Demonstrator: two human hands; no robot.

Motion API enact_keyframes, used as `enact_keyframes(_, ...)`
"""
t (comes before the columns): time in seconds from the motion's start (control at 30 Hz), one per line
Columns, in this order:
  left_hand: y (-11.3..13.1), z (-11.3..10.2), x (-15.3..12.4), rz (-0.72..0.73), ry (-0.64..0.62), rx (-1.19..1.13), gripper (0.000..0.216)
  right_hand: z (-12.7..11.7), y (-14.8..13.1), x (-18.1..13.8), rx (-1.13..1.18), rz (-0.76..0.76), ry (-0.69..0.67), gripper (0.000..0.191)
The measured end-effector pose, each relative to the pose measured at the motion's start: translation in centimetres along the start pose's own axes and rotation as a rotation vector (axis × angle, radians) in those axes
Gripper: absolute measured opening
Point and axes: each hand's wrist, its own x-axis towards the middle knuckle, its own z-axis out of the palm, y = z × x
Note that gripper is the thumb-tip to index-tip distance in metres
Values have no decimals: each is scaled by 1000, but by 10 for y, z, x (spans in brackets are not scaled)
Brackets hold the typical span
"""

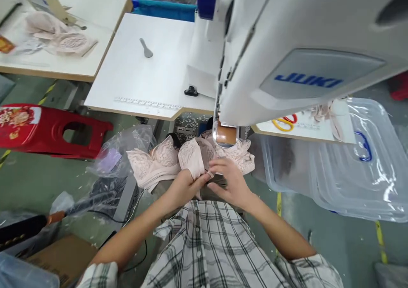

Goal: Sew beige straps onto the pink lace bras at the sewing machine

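A: Where are the 2 hands, and what do they have hold of?

B: Both meet just in front of the person's plaid shirt. The left hand is curled closed, pinching an edge of a pale pink lace garment. The right hand touches the same piece from the other side, its fingers half open and bent over the fabric; a firm grip cannot be told.

A: Where does the garment lie?

B: It spreads just beyond the hands, bunched under the head of a white JUKI sewing machine, whose brown end plate hangs right above it.

A: What else is around?

B: Beyond the left hand stands a white table with a printed ruler. Far to the left sits a red stool. To the right of the right hand rest clear plastic bins.
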Motion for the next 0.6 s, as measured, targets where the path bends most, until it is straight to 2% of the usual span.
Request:
enact_keyframes(0.07, 9, -3, -2, 6, -81, 70, 26, -13, -2, 4, 10, -42, -248, 11)
enact_keyframes(0.1, 11, -3, -3, -3, -118, 96, 27, -17, -2, 5, 21, -30, -328, 10)
enact_keyframes(0.17, 15, -2, -3, -29, -171, 131, 30, -22, -2, 4, 55, 43, -356, 10)
enact_keyframes(0.23, 18, -2, -1, -46, -147, 98, 28, -24, 0, 1, 89, 163, -223, 11)
enact_keyframes(0.3, 21, -2, 1, -65, -59, -51, 28, -27, 2, -3, 63, 300, -25, 14)
enact_keyframes(0.37, 24, -1, 3, -102, 41, -232, 34, -30, 2, -6, 12, 366, 112, 15)
enact_keyframes(0.43, 27, 2, 6, -141, 123, -359, 40, -29, -2, -7, -13, 330, 171, 14)
enact_keyframes(0.6, 25, 19, 10, -154, 248, -504, 44, -15, -17, 0, -22, 92, 235, 13)
